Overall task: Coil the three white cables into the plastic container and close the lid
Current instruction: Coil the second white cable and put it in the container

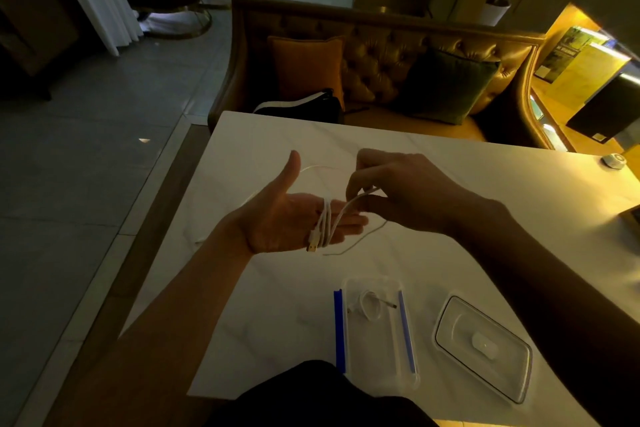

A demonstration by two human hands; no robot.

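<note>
1. Dim lounge light falls on a white marbled surface (277,305), with a tufted gold sofa (381,55) behind its far edge carrying an orange cushion (304,69), a green cushion (450,87) and a black bag (301,107).
2. Above the surface, the left hand (287,218) lies palm up, thumb raised and fingers straight. Its grip is wide, and it serves as a spool.
3. A white cable (325,222) is wound in several loops round those fingers, and its USB plug (312,245) hangs at the near edge of the palm.
4. The right hand (391,191) has a narrow grip, pinching the cable's free run just beyond the left fingertips.
5. A thin strand (363,239) trails on the surface beneath both hands. Whether it belongs to the same cable cannot be told.
6. Nearer the person, a clear plastic container (381,381) with blue clips stands open, with one coiled cable (370,305) inside.
7. Its lid (460,322) lies flat just to the right, apart from it.
</note>
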